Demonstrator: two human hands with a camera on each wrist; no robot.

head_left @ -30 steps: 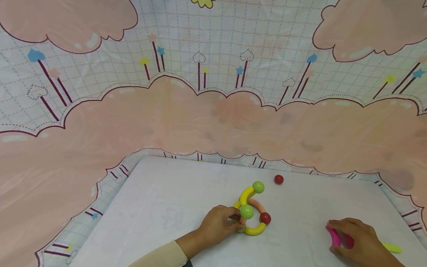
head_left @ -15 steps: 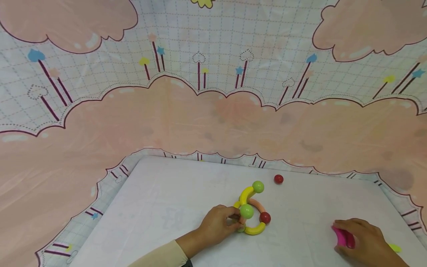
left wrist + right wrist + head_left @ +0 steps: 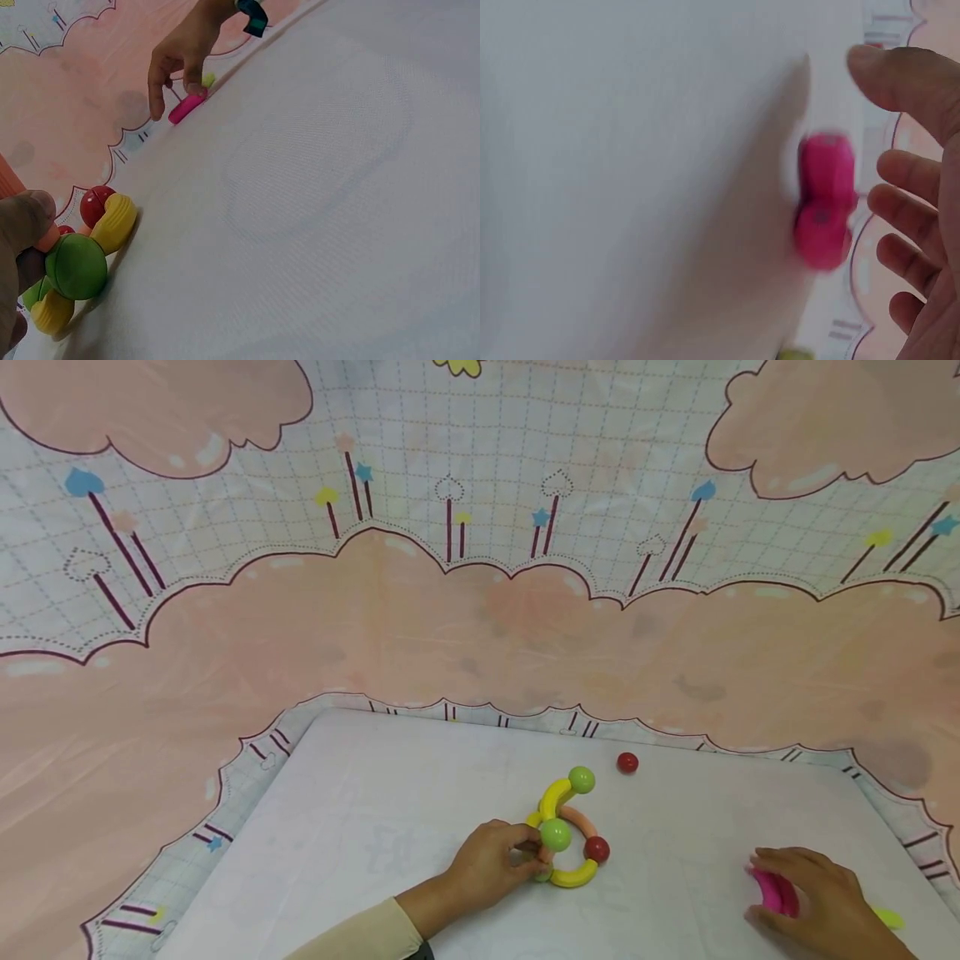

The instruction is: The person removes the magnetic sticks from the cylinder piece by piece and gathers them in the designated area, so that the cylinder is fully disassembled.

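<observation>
My left hand (image 3: pixel 491 864) pinches an orange stick (image 3: pixel 9 184) between thumb and fingers. That stick belongs to a ball-and-stick building toy. A green ball (image 3: pixel 556 835) tops it, and a ring of curved yellow sticks (image 3: pixel 573 876), an orange curved stick (image 3: pixel 579 821) and a red ball (image 3: pixel 597 849) lies below. Another green ball (image 3: pixel 581 779) ends a raised yellow piece. Over at the right, my right hand (image 3: pixel 821 893) is spread around two pink curved sticks (image 3: pixel 776 893) lying side by side. In the right wrist view, its thumb and fingers stand apart from the pink sticks (image 3: pixel 825 202).
A loose red ball (image 3: pixel 627 762) lies near the back of the white table (image 3: pixel 420 760). Beyond my right hand, a yellow-green stick (image 3: pixel 890 917) is partly hidden. A patterned cloth (image 3: pixel 480 643) hangs behind the table.
The pink sticks, apart at first, now lie together, slid a little to the right by my right hand. Its thumb has since moved off them. My left hand holds still.
</observation>
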